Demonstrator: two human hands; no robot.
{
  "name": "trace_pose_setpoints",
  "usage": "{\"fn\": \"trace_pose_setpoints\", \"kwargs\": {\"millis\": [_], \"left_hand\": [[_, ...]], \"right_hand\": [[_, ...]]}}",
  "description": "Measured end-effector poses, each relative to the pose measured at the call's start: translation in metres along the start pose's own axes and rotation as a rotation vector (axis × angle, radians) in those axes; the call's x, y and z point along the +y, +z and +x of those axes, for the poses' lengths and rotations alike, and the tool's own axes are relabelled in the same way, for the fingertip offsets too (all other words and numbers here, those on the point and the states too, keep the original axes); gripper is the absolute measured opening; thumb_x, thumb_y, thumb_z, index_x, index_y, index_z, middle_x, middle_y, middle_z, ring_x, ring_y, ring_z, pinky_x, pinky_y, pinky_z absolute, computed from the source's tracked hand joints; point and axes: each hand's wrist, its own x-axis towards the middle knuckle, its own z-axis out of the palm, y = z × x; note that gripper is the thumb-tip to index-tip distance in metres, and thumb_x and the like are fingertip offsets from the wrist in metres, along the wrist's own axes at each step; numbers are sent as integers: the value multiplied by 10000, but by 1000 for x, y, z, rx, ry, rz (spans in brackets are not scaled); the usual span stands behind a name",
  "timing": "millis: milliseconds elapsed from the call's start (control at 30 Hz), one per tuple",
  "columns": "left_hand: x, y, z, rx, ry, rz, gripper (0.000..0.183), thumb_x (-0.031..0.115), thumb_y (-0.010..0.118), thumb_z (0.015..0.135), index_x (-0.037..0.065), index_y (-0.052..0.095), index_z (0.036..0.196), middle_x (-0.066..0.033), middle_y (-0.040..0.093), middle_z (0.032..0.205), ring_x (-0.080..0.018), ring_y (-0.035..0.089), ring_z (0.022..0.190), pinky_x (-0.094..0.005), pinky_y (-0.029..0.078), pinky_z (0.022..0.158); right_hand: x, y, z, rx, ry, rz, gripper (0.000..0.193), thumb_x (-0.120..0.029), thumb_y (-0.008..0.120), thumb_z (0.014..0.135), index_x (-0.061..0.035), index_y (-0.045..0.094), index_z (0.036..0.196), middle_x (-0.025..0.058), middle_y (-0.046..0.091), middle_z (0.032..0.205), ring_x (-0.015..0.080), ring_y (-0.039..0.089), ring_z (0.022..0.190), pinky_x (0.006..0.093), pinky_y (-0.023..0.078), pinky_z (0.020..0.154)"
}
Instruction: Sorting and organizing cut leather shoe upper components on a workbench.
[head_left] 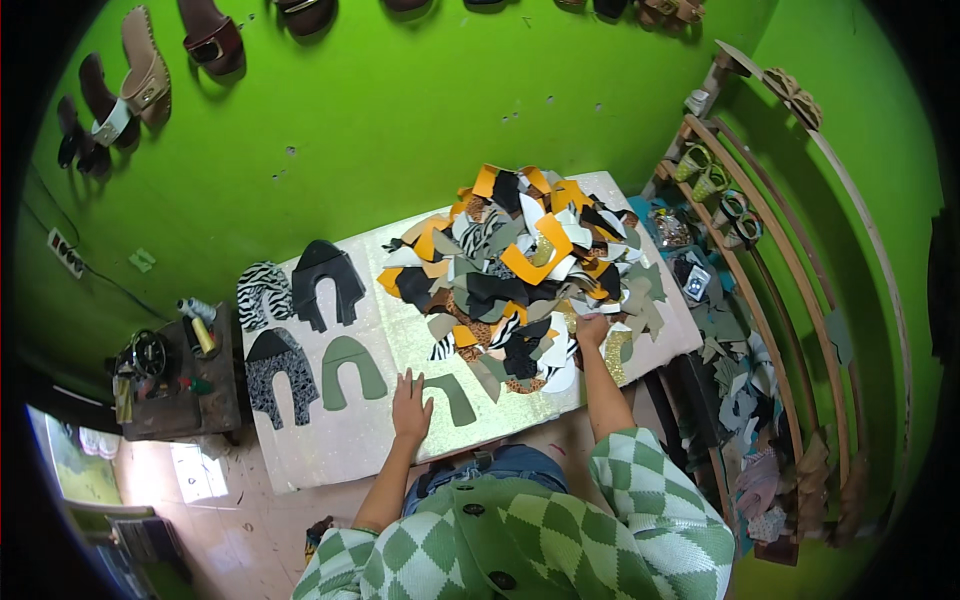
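A large heap of cut material scraps [520, 265] in black, orange, olive, white, zebra and leopard patterns covers the table's right half. My right hand [592, 330] is at the heap's near edge, its fingers closed among the scraps; what they grip, if anything, I cannot make out. My left hand [409, 408] lies with fingers stretched on the table, beside the left end of a curved olive piece [453, 396]. To its left lie arch-shaped pieces: an olive one [352, 376], a black-speckled one [284, 382], a black one [328, 284] and a zebra-striped one [263, 290].
The pale table [330, 450] stands against a green wall hung with sandals [147, 75]. A sewing machine [146, 355] and thread spools [200, 325] are at the left. On the right is a wooden rack [745, 250] holding shoes, with more scraps [738, 410] below.
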Motion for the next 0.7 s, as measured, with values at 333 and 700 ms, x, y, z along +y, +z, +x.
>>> {"fn": "trace_pose_setpoints", "kwargs": {"millis": [333, 700], "left_hand": [[-11, -4, -9, -14, 10, -62, 521, 202, 577, 820, 76, 428, 1303, -183, 290, 1443, -408, 264, 1323, -450, 295, 1057], [-8, -6, -5, -12, 36, -91, 509, 173, 584, 811, 73, 442, 1289, -183, 311, 1430, -393, 268, 1325, -442, 300, 1056]], "right_hand": [[-34, -58, -79, -31, -163, -54, 116, -168, 695, 742, -63, 694, 790, 135, 654, 875, 316, 569, 923, 367, 428, 818], [-66, -31, -142, -574, -510, 331, 123, -84, 580, 848, 20, 644, 860, 157, 647, 814, 289, 626, 782, 333, 470, 719]]}}
